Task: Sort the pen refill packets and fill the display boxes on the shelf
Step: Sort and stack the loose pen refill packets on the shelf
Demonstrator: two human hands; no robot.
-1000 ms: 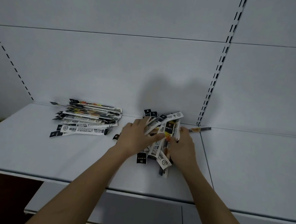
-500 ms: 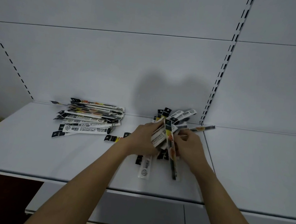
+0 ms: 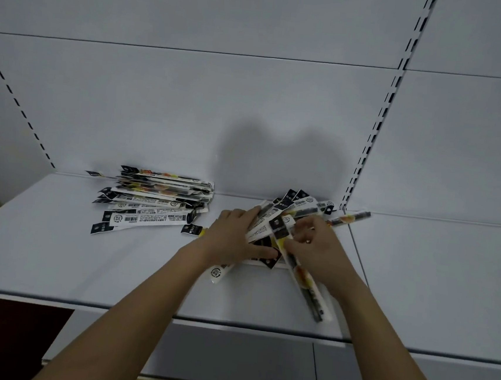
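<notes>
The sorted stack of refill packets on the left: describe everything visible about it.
The sorted stack of refill packets lies flat on the white shelf, near the back panel and left of both hands. The packets are long, slim, glossy sleeves, white with black ends, some with orange-yellow print, one showing a barcode. They lie roughly parallel, loosely fanned, overlapping. Neither hand touches it.

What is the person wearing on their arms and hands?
Nothing covers the arms: both are bare from the bottom edge of the picture up to the wrists, with no sleeves, gloves, watch or bracelet in view. The left hand is plain. The right hand has a small gold-coloured ring on one of its fingers.
</notes>
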